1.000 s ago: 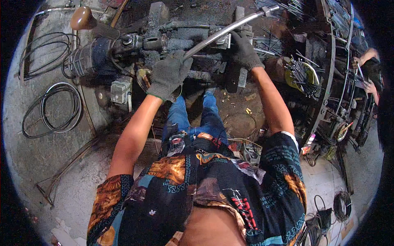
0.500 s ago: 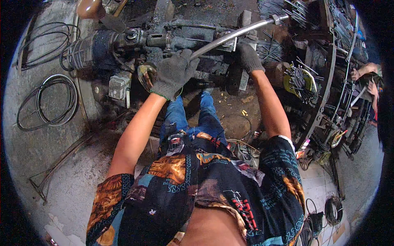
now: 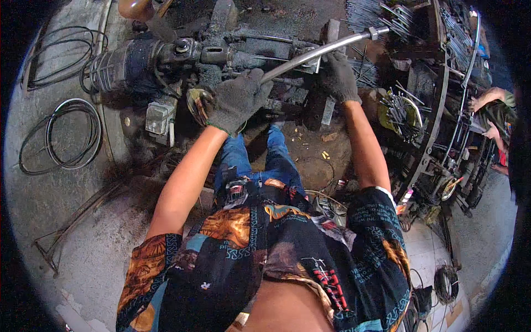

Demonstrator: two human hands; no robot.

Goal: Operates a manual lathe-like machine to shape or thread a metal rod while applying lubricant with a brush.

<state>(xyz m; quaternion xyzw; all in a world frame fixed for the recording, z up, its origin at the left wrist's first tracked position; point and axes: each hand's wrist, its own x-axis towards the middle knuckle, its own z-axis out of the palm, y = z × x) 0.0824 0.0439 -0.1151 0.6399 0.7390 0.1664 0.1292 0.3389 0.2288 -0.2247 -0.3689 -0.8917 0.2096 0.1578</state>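
While the left hand's grip was clamped around the steel rod's near end, the rod slanted over the blackened machine, hexagonal fitting already attached; handling seemed midway, and I couldn't tell the right hand's grip.

– Is the light strong?
– Not everywhere: the upper middle is rather dim, while the floor at lower left looks paler.
– Any glare?
– Yes, a shine lies along the metal rod.
– And the edges?
– They fall into black, and straight lines bend there.
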